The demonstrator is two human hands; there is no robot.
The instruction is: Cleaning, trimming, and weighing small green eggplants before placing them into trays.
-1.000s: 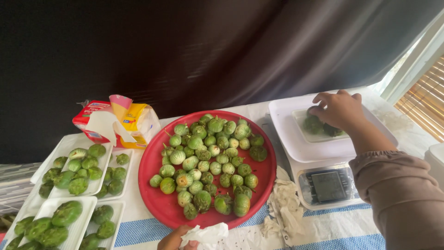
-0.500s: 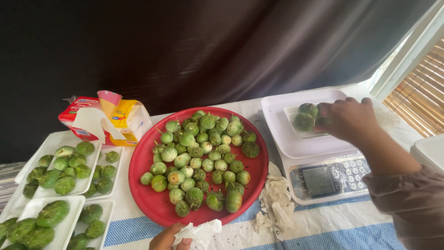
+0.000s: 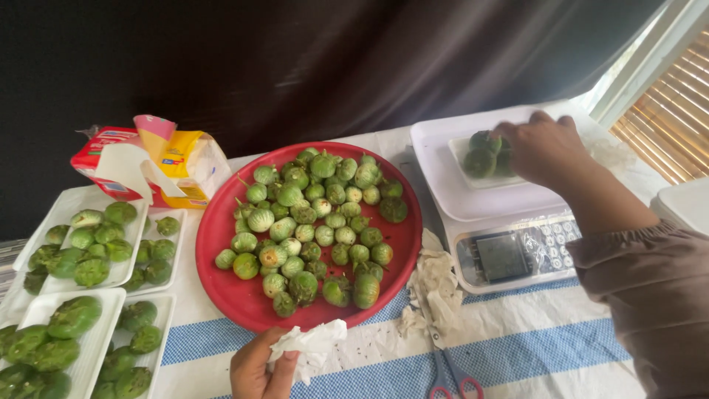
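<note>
Green round eggplants [image 3: 484,154], three or so, small and glossy, sit in one white foam tray [image 3: 461,151] on one white scale [image 3: 473,199], upper right of frame. Right hand [image 3: 546,148] curls over them, fingertips touching; grip cannot be told. Left hand [image 3: 257,368], bottom centre, pinches one crumpled white tissue [image 3: 314,343]. One red plate [image 3: 221,244], centre, holds several dozen eggplants. Four filled foam trays [image 3: 111,347], left. One pair of scissors [image 3: 450,373], bottom.

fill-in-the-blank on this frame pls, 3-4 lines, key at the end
1. The right hand reaches over a small tray that sits on the white ____.
2. The left hand holds a crumpled white ____.
3. The loose green eggplants lie on a round ____ plate.
4. The scissors near the front table edge have ____ handles.

Missing words: scale; tissue; red; red
</note>
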